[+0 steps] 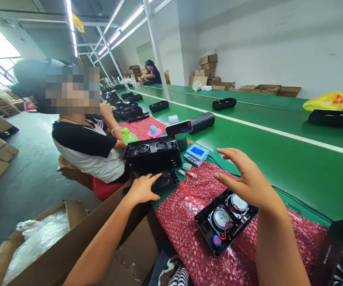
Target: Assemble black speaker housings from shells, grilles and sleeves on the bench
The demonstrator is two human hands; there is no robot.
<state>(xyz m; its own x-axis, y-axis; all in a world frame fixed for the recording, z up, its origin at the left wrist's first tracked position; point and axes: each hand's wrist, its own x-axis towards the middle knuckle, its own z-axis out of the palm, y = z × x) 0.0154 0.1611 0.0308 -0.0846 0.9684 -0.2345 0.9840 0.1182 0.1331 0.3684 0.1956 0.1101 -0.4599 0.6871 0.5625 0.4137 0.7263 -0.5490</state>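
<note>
My left hand [143, 190] rests at a black speaker casing [165, 180] on the table's near edge, its thumb and index finger spread apart. Whether the other fingertips grip the casing is hard to see. My right hand [247, 182] hovers with parted fingers over an opened speaker housing [228, 223] and holds nothing. Two round silver drivers, red wires and a blue-and-red round part show inside that housing. Beneath it lies red bubble wrap [179, 216]. Stacked black casings [153, 153] with two round grilles stand just beyond my left hand.
A light-blue device [196, 154] with a screen and cable sits behind the wrap. A phone [179, 127] leans on a black speaker [202, 121]. A co-worker [90, 147] sits at left. Cardboard boxes [66, 238] stand below the table [278, 167]. Another speaker part [341, 254] lies at right.
</note>
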